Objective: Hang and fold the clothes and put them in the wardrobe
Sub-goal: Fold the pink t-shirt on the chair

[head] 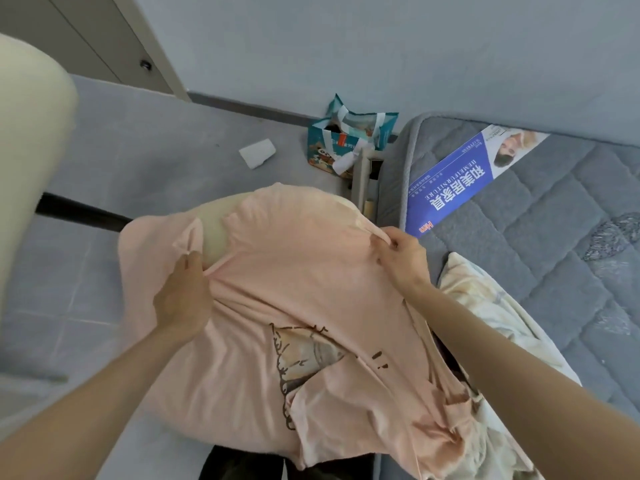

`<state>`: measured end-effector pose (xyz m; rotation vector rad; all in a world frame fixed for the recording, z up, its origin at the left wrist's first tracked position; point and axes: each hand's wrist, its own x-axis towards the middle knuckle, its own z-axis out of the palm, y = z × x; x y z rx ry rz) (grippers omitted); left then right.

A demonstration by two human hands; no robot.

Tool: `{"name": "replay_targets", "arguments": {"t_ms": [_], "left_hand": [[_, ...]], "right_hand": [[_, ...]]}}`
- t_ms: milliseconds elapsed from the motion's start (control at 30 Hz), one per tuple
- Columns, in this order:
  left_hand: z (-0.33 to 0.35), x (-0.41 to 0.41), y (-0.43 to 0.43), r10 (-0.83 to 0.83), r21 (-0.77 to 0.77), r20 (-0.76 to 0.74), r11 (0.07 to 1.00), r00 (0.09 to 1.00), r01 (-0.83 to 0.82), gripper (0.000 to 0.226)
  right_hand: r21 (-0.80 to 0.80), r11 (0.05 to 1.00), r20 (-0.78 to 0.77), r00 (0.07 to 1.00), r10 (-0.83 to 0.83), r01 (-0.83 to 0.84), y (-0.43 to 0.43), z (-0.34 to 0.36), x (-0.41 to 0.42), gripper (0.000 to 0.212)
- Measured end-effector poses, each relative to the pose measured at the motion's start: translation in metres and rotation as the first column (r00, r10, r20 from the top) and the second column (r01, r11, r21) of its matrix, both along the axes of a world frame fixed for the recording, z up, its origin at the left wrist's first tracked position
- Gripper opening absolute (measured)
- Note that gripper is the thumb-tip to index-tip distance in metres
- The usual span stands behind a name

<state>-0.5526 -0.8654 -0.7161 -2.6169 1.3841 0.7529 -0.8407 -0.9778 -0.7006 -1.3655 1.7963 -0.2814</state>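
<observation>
A pale pink T-shirt (294, 292) with a brown cartoon print hangs spread out in front of me, held up above the floor. My left hand (181, 296) grips a fold of its fabric near the left sleeve. My right hand (401, 254) pinches the cloth at the right shoulder area. A cream garment (216, 220) shows behind the shirt's upper left part. The lower hem droops toward my legs, with one sleeve folded over at the bottom right.
A grey quilted mattress (540, 209) with a blue label lies to the right, and a cream patterned cloth (485, 306) is on its near edge. A teal shopping bag (346, 140) and a white paper (258, 152) sit on the grey floor. Wardrobe doors (104, 39) stand at the upper left.
</observation>
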Motion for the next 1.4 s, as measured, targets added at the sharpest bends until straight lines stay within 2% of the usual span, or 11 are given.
{"name": "replay_targets", "arguments": {"t_ms": [200, 333, 467, 567, 633, 733, 767, 900, 1067, 1233, 1400], "left_hand": [[0.006, 0.008, 0.009, 0.126, 0.163, 0.053, 0.978, 0.991, -0.133, 0.036], [0.0, -0.003, -0.018, 0.063, 0.054, 0.022, 0.996, 0.998, -0.064, 0.046], [-0.012, -0.01, -0.049, 0.412, 0.018, -0.159, 0.91, 0.897, -0.415, 0.062], [-0.023, -0.005, -0.057, 0.594, -0.023, -0.257, 0.785, 0.762, -0.619, 0.059], [-0.029, 0.0, -0.055, 0.599, -0.062, -0.352, 0.752, 0.719, -0.656, 0.045], [-0.026, 0.006, -0.049, 0.475, -0.129, -0.466, 0.798, 0.746, -0.589, 0.007], [-0.022, 0.008, -0.047, 0.438, -0.16, -0.489, 0.805, 0.754, -0.571, 0.017], [0.001, 0.01, -0.038, 0.242, -0.374, -0.535, 0.791, 0.81, -0.484, 0.021], [0.025, -0.003, 0.008, -0.082, -0.55, -0.467, 0.807, 0.88, -0.217, 0.025], [0.016, -0.026, 0.069, -0.371, -0.277, -0.436, 0.922, 0.82, 0.27, 0.033], [0.015, -0.039, 0.07, -0.35, -0.328, -0.303, 0.912, 0.886, 0.247, 0.031]], "right_hand": [[0.086, 0.951, -0.26, 0.915, 0.31, -0.298, -0.014, -0.002, 0.049, 0.027], [0.001, 0.904, -0.457, 0.804, 0.38, -0.427, -0.028, -0.006, 0.077, 0.042], [0.096, 0.884, -0.27, 0.842, 0.466, -0.458, -0.046, -0.017, 0.11, 0.049], [0.16, 0.946, -0.106, 0.948, 0.302, -0.283, -0.055, -0.024, 0.131, 0.056], [0.229, 0.954, -0.007, 0.98, 0.2, -0.193, -0.06, -0.026, 0.141, 0.053], [0.254, 0.932, -0.097, 0.952, 0.291, -0.259, -0.064, -0.024, 0.149, 0.016], [0.245, 0.933, -0.082, 0.953, 0.291, -0.264, -0.065, -0.021, 0.149, 0.004], [0.126, 0.979, 0.185, 0.974, 0.134, -0.159, -0.059, -0.005, 0.137, 0.019], [-0.084, 0.952, 0.153, 0.941, 0.303, -0.293, -0.019, 0.011, 0.078, 0.012], [0.01, 0.91, -0.19, 0.893, 0.409, -0.415, 0.034, 0.001, 0.021, 0.048], [-0.101, 0.942, -0.1, 0.945, 0.312, -0.322, 0.066, -0.002, 0.017, 0.039]]}}
